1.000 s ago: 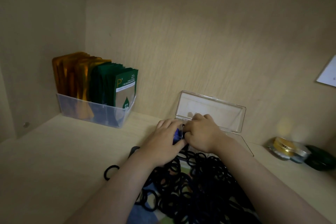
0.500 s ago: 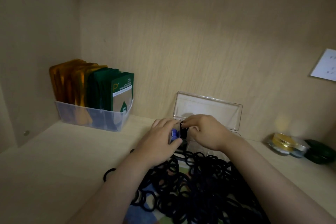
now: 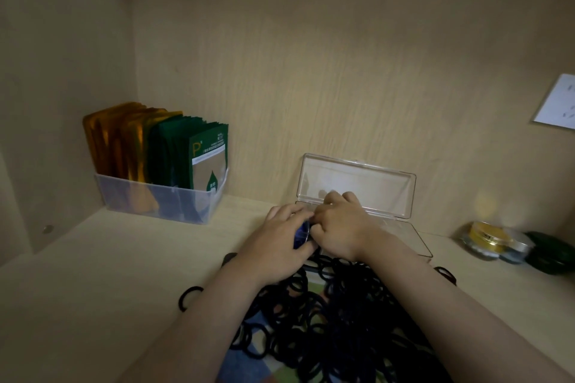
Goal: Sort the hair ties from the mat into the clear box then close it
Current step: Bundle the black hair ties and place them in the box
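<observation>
A heap of black hair ties (image 3: 339, 317) covers a patterned mat (image 3: 249, 370) at the bottom centre. Behind it stands the clear box (image 3: 417, 242) with its lid (image 3: 357, 186) raised against the back wall. My left hand (image 3: 277, 246) and my right hand (image 3: 339, 227) meet at the box's left end, fingers pinched together around a small blue thing (image 3: 301, 234). What exactly each hand grips is hidden by the fingers. One loose black tie (image 3: 189, 297) lies left of the mat.
A clear bin (image 3: 161, 202) of gold and green sachets stands at the back left. Small jars (image 3: 491, 239) and a dark green lid (image 3: 550, 252) sit at the right. A white card (image 3: 557, 102) hangs on the wall. Wooden walls enclose the shelf.
Both hands stayed together at the box's left end. The right hand's fingers shifted slightly toward the lid. The view dropped a little.
</observation>
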